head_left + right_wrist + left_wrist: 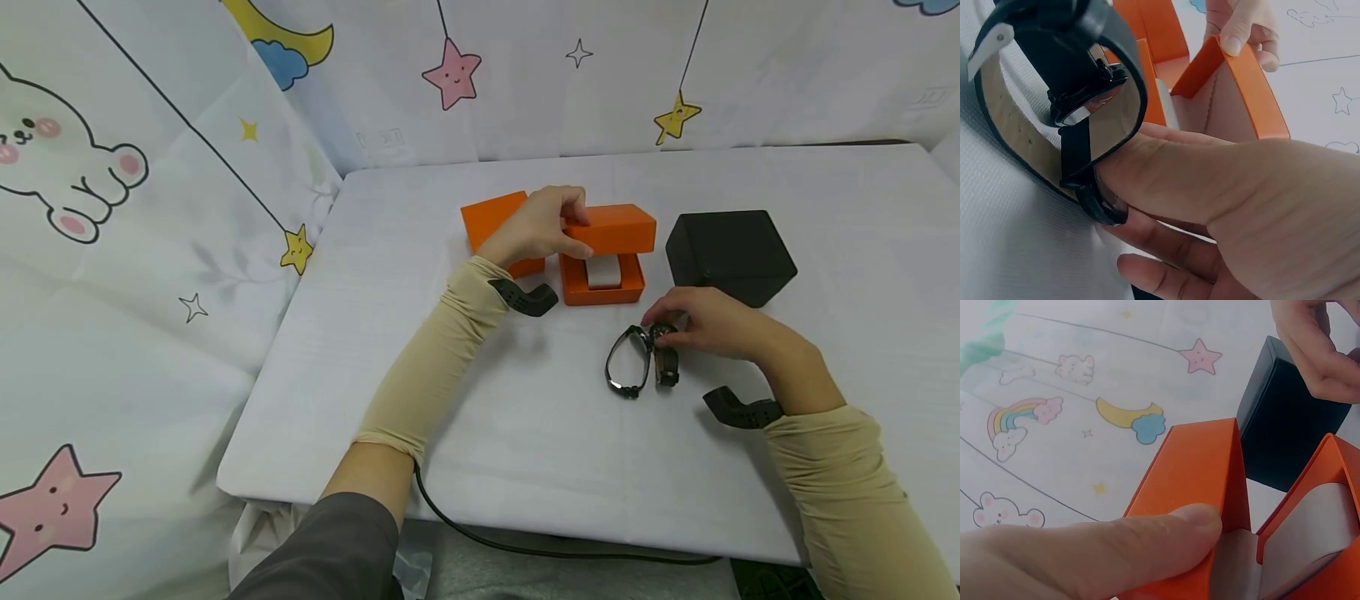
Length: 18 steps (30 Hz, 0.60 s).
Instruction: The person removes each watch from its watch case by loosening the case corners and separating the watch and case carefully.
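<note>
My left hand (536, 227) grips an orange box lid (615, 227), thumb on its near side, holding it tilted over an open orange box base (573, 287). Inside that base sits a pale cushion (603, 272). With thumb and fingers my right hand (723, 327) pinches a black-strapped wristwatch (667, 367) by its case end. In the right wrist view this watch's strap (1007, 134) forms a loop with a tan lining. A second dark wristwatch (613, 385) rests on the table immediately to the left of the pinched one.
Another orange box (491, 218) lies partly behind my left hand. To the right stands a black box (731, 254). Both are on the white-covered table (540, 433). A black cable (525, 550) runs from the left sleeve along the table's front edge.
</note>
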### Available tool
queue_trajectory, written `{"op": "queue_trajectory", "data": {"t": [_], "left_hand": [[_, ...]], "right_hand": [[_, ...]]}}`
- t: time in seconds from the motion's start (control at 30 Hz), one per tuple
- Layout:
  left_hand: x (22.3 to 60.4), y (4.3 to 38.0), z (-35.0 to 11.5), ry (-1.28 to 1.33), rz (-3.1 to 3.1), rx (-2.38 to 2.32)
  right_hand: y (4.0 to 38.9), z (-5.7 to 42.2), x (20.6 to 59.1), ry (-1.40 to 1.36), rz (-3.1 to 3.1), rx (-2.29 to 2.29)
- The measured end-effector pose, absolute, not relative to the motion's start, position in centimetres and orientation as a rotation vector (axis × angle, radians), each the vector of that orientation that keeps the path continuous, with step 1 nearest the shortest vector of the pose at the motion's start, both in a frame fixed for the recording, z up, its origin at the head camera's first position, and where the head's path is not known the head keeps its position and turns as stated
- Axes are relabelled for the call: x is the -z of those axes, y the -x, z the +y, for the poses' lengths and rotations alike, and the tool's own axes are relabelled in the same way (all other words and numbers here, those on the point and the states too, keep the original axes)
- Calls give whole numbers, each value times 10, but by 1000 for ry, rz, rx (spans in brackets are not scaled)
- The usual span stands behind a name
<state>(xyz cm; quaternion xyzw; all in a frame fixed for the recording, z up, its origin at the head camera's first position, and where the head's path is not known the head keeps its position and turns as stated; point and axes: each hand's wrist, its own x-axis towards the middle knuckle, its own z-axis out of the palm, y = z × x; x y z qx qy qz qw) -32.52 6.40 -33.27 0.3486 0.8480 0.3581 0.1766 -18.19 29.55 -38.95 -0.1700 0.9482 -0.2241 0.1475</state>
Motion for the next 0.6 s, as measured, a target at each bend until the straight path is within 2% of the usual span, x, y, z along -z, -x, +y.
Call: {"op": "queue_trajectory", "data": {"t": [0.6], "left_hand": [[331, 321, 66, -1068, 2491, -881]], "right_hand": [[178, 298, 385, 589, 2714, 691]]}}
